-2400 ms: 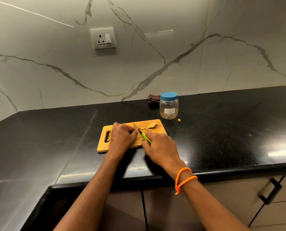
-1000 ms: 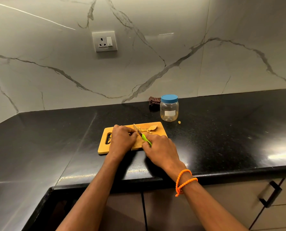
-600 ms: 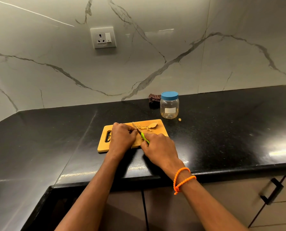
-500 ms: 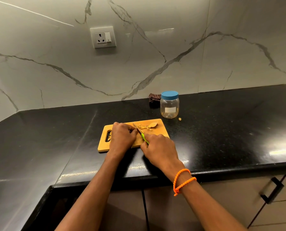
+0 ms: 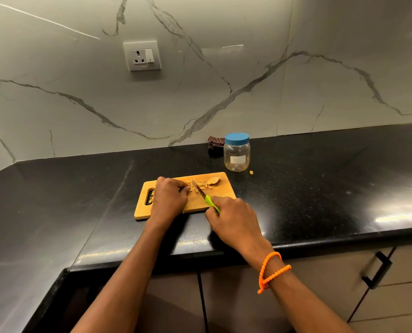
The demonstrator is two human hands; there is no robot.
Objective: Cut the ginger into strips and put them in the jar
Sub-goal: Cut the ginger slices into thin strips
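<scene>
Green-handled knife (image 5: 206, 197) is clenched in my right hand (image 5: 233, 218), blade among ginger (image 5: 200, 185) on the board (image 5: 220, 191). My left hand (image 5: 168, 200) curls over ginger; I can't tell its grip. Jar (image 5: 236, 152) stands at one o'clock.

head-worn view, facing down, over countertop (image 5: 320, 188)

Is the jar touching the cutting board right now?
Apart. The head view shows a strip of black counter between the jar and the cutting board.

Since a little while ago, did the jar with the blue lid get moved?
No. The jar stands where it was on the black counter, just beyond the cutting board's far right corner, beside the dark cloth, lid on.
</scene>
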